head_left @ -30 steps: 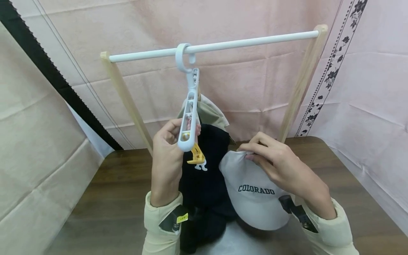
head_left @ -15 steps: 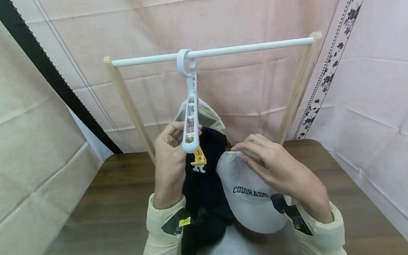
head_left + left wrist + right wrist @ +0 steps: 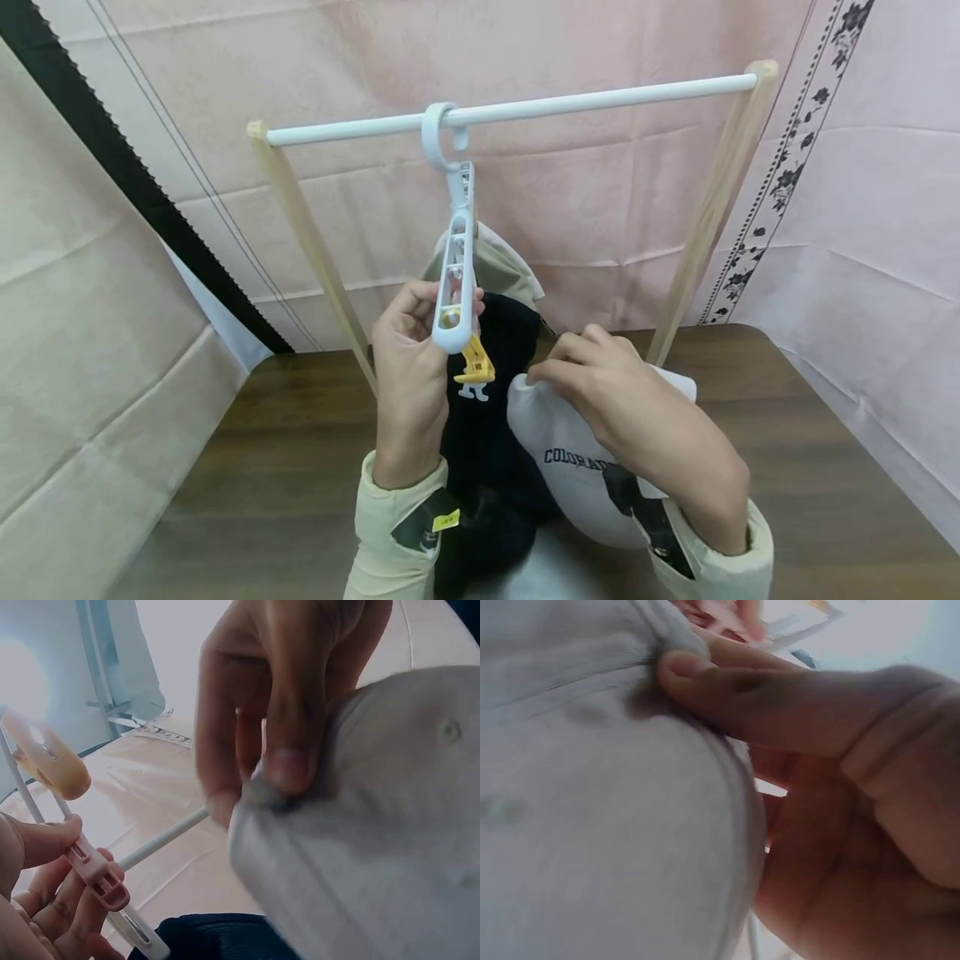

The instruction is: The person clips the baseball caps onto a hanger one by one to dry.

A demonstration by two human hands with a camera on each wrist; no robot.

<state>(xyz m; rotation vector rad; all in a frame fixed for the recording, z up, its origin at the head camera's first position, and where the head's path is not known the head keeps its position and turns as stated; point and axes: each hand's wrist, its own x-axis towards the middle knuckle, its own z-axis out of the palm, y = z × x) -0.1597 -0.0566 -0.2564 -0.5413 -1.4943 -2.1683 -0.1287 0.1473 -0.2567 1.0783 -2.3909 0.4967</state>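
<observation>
Head cam mostly hides it, but the left wrist view shows the left hand [image 3: 412, 383] pinching a pink clip [image 3: 90, 862] at the hanger [image 3: 454, 275]. The right hand [image 3: 622, 408] pinches the pale cap [image 3: 551, 421] just below its fingertips; dark lettering [image 3: 573, 457] only shows up top.

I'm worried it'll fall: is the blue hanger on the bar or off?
On. The blue hanger has its hook curled over the white bar in the head view.
</observation>
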